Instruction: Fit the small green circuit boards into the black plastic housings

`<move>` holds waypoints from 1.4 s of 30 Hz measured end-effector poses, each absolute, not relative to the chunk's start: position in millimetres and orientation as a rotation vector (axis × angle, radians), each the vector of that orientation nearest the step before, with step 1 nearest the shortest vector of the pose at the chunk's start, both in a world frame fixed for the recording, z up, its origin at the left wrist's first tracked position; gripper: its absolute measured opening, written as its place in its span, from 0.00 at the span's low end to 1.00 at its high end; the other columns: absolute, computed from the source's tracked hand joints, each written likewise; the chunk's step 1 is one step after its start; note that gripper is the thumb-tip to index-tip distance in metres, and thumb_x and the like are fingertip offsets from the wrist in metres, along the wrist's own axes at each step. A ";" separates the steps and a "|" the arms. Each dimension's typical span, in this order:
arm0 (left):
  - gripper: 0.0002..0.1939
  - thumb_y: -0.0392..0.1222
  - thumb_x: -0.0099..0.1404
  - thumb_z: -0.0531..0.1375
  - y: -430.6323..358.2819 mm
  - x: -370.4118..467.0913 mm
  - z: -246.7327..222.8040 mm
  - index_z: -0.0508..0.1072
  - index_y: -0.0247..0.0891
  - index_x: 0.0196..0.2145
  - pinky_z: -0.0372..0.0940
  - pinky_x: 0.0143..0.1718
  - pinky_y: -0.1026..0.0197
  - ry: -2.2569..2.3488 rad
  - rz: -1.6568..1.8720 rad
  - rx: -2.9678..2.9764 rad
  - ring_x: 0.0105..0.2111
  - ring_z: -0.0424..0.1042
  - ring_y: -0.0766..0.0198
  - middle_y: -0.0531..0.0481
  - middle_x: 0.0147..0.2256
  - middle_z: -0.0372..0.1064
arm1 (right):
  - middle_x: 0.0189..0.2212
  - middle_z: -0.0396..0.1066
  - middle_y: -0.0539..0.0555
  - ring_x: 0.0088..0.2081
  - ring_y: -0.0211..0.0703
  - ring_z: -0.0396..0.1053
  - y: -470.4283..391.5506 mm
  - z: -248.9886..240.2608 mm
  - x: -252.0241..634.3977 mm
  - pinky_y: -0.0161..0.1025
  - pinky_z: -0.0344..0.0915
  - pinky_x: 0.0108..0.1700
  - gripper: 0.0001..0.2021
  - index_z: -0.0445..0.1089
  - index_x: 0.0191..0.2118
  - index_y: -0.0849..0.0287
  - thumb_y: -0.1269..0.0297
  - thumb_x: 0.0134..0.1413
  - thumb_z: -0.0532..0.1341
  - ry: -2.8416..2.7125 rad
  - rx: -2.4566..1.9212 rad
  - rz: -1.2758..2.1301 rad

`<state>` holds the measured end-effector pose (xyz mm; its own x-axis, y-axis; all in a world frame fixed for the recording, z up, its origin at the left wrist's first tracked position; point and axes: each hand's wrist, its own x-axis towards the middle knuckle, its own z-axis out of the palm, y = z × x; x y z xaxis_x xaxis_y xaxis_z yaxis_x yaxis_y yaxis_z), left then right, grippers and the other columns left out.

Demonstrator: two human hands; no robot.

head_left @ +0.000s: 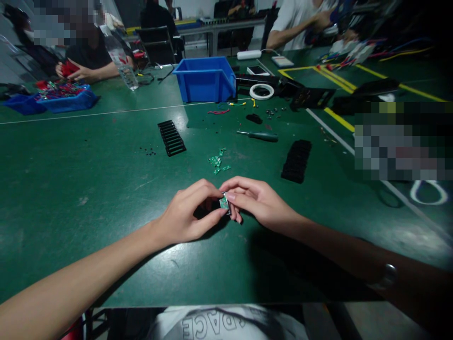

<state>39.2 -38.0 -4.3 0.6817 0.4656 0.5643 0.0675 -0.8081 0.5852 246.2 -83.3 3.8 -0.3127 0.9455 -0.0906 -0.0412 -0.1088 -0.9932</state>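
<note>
A small green circuit board [224, 202], which looks set in a dark frame, is pinched between my two hands just above the green table. My left hand [196, 210] grips its left side with thumb and fingers. From the right, my right hand [256, 200] presses its thumb on the board, fingers curled behind. Beyond the hands lies a loose pile of small green circuit boards [215, 161]. A black slotted strip [171, 138] rests to the left of the pile, near several tiny black bits [150, 151]. To the right stands a stack of black slotted pieces [297, 160].
A green-handled screwdriver [262, 136] lies behind the boards. Farther back are a blue bin [205, 80], a white ring [262, 91] and scattered small screws [276, 112]. A plastic bottle [123, 66] and a blue tray of red parts [67, 97] stand left. Other people sit across the table.
</note>
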 end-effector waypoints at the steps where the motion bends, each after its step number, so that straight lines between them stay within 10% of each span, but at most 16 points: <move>1: 0.14 0.33 0.63 0.66 -38.0 39.1 -4.2 0.71 0.33 0.46 0.66 0.36 0.63 0.406 0.998 2.357 0.35 0.69 0.66 0.47 0.37 0.69 | 0.22 0.70 0.47 0.23 0.36 0.69 -83.2 3.9 246.5 0.33 0.66 0.26 0.08 0.68 0.45 0.61 0.63 0.64 0.60 -1.346 -1.069 1.543; 42: 0.14 0.34 0.63 0.65 -38.6 38.3 -2.7 0.72 0.34 0.47 0.68 0.36 0.63 0.451 1.046 2.316 0.35 0.71 0.66 0.46 0.38 0.73 | 0.24 0.71 0.48 0.24 0.37 0.70 -82.9 4.9 246.6 0.34 0.67 0.28 0.08 0.68 0.45 0.61 0.65 0.62 0.61 -1.338 -1.064 1.555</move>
